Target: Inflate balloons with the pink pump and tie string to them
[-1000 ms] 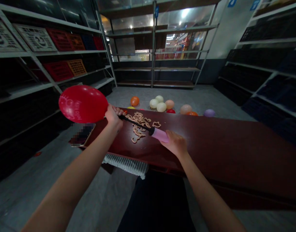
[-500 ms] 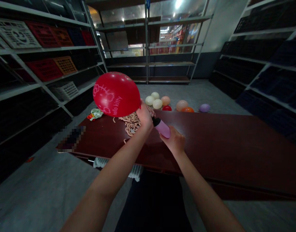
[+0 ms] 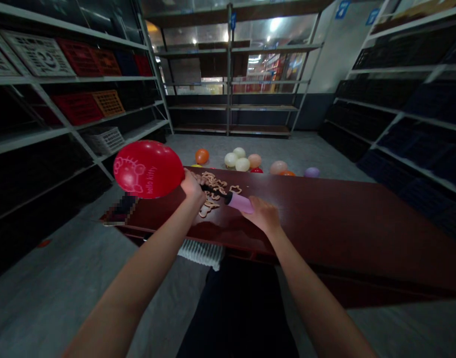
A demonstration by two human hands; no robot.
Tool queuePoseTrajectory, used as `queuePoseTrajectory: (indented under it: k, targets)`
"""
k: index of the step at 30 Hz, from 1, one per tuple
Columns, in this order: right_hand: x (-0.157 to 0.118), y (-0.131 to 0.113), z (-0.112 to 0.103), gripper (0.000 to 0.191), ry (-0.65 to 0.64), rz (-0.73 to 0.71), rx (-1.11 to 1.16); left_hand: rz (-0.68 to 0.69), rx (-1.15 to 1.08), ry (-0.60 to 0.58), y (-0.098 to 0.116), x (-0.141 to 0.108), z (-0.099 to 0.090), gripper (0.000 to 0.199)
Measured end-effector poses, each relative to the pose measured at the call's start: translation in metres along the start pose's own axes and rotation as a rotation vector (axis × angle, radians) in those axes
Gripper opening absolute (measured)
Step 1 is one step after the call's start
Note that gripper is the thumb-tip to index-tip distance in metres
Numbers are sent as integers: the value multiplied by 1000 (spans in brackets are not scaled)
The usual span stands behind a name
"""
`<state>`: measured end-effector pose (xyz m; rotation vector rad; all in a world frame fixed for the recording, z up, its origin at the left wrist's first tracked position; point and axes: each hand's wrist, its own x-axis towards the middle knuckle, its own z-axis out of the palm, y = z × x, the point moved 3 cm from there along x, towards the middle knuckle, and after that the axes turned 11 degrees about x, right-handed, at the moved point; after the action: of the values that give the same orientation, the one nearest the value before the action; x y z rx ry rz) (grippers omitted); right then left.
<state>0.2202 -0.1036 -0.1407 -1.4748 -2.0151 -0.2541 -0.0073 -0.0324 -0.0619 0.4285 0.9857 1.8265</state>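
A big red balloon [image 3: 149,169] with a pale "hello kitty" print is at the left, its neck pinched in my left hand [image 3: 193,186]. The same hand is closed around the front end of a hand pump [image 3: 240,202], where the balloon meets the nozzle; my fingers hide that joint. My right hand [image 3: 263,215] is wrapped round the pump's pink-purple body, and a dark rod shows between the two hands. Behind and below them, several beige uninflated long balloons [image 3: 213,180] lie tangled on the dark red table [image 3: 343,223].
Several inflated balloons lie on the floor beyond the table, among them an orange one [image 3: 201,156], white ones [image 3: 242,164] and a purple one [image 3: 312,172]. A blurred dark object [image 3: 121,208] rests at the left table corner. Shelves with crates [image 3: 109,103] line the left side.
Both hands have shifted; the left has moved left and down with the red balloon. The pump lies flatter, and more of its dark rod shows between my hands. The view has tilted slightly upward.
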Motion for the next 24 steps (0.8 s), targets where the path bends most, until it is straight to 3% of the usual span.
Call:
queuePoseTrajectory:
  k: [6, 11, 18, 24]
  targets:
    - [-1, -2, 0, 29, 14, -36, 17, 28, 13, 88, 60, 13, -16, 44]
    - [0, 2, -1, 30, 52, 17, 54, 77, 21, 80, 72, 4, 7, 49]
    - [1, 17, -3, 33, 138, 139, 87, 174, 38, -61, 44, -8, 68, 52]
    - [2, 24, -1, 36, 189, 231, 100, 152, 107, -211, -26, -39, 106, 54]
